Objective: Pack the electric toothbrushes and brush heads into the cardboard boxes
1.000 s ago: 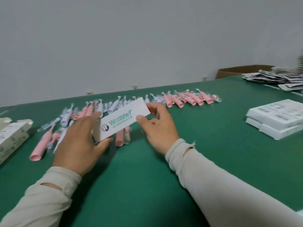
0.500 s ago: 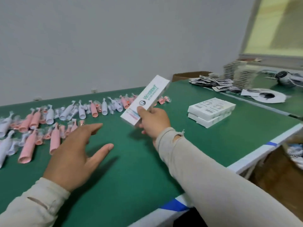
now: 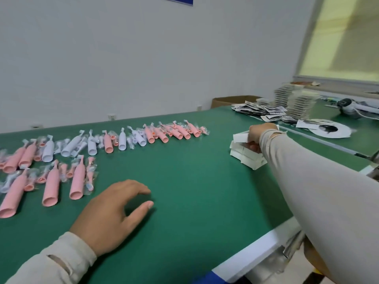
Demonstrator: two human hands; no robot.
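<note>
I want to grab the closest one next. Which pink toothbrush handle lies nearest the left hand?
The pink handle at the right end of the front row, just left of the left hand. The other pink handles lie farther left or in the back row.

Matt green table mat (image 3: pixel 184 181), smooth pink plastic toothbrushes (image 3: pixel 51 184) in glossy clear wrappers, white cardboard boxes (image 3: pixel 246 158)

Light: soft, even, bright from the window (image 3: pixel 340 37) on my right; no glare
Shadows: faint under my left hand (image 3: pixel 110 218)
Blur: my right hand (image 3: pixel 256 136) smeared
Edges: wide-angle bending
</note>
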